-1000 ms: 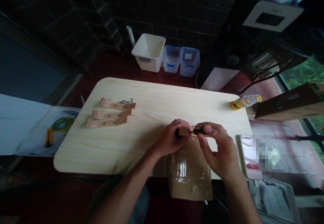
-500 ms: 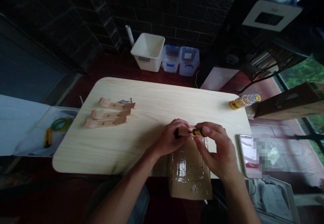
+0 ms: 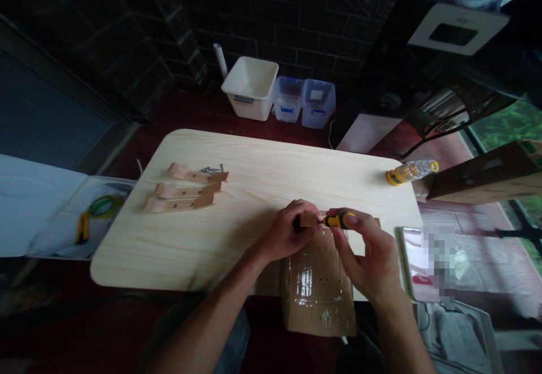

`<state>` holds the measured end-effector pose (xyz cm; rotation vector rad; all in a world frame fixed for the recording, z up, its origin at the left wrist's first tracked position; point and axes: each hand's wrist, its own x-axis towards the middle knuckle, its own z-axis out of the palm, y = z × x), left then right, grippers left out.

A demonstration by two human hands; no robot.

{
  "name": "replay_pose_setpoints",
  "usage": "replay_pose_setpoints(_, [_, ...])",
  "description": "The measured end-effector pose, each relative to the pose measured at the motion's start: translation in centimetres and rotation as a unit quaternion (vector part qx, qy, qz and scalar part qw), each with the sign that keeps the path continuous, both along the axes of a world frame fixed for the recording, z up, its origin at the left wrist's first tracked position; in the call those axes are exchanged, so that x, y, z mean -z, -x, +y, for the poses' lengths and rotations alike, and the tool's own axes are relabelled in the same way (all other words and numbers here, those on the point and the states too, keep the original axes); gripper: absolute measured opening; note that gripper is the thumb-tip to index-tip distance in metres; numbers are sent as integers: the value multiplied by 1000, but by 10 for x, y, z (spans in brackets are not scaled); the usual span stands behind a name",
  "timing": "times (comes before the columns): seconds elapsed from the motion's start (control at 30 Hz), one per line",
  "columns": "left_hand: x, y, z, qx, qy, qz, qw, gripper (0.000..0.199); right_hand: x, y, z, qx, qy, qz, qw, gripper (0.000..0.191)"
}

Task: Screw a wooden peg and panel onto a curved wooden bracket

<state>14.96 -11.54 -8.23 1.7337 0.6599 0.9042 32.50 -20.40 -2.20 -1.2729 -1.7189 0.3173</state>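
My left hand [image 3: 292,230] is closed around a wooden hook [image 3: 309,219], whose square end shows above the fingers. My right hand [image 3: 370,250] grips a yellow and black screwdriver [image 3: 339,220] by its handle, thumb and fingertips around it. The tool lies nearly level and points left, its tip against or very near the wooden hook; the exact contact is too small to make out. Under both hands lies a taped piece of cardboard [image 3: 319,289] with small holes, overhanging the table's front edge. A strip of wood beneath my right fingers is mostly hidden.
Three curved wooden hooks [image 3: 186,190] rest at the left of the pale table [image 3: 254,165], with several screws [image 3: 212,170] behind them. A clear bottle-shaped bit case [image 3: 412,171] lies at the right rear. Bins [image 3: 249,89] stand on the floor beyond.
My right fingers have shifted around the screwdriver handle, uncovering more of it. The whole view has moved slightly; the left hand keeps its hold on the wooden hook.
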Motion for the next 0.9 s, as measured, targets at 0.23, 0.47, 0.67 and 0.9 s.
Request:
replay_pose_setpoints(0.23, [2, 1, -1, -1, 17, -3, 1000, 12, -4, 2, -1, -33, 4, 45, 998, 67])
replay_pose_setpoints(0.47, [2, 2, -1, 1, 9, 11, 1000, 13, -4, 0, -2, -17, 19, 25, 999, 62])
replay_pose_setpoints(0.67, [1, 0, -1, -4, 2, 1, 1000, 13, -7, 4, -2, -16, 17, 30, 999, 61])
replay_pose_setpoints(0.9, [1, 0, -2, -13, -2, 19, 1000, 13, -9, 3, 0, -3, 23, 7, 1000, 56])
